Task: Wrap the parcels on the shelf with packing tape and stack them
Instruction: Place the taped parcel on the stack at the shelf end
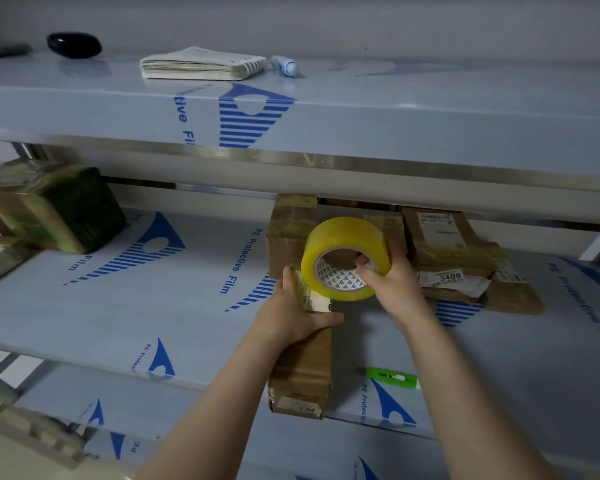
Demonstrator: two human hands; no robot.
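Grip of left hand (297, 315) curled round far end of parcel (302, 368), which lies on middle shelf (136, 306), near end overhanging front edge. Grip of right hand (394, 284) pinches tape roll (343, 251) through core, just above parcel.

Middle shelf (146, 306): the widest open stretch runs between the taped parcels (49, 209) at far left and the upright box (288, 233) at centre, passable front to back. The upper shelf (361, 133) overhangs and cuts headroom toward the rear. The right side is closed by a stack of flat parcels (458, 258), just behind the right hand (392, 282) and tape roll (343, 258). A long parcel (302, 368) juts over the front edge under the left hand (291, 317). A green cutter (392, 377) lies near the front edge, right of it, with a strip of bare shelf between them.
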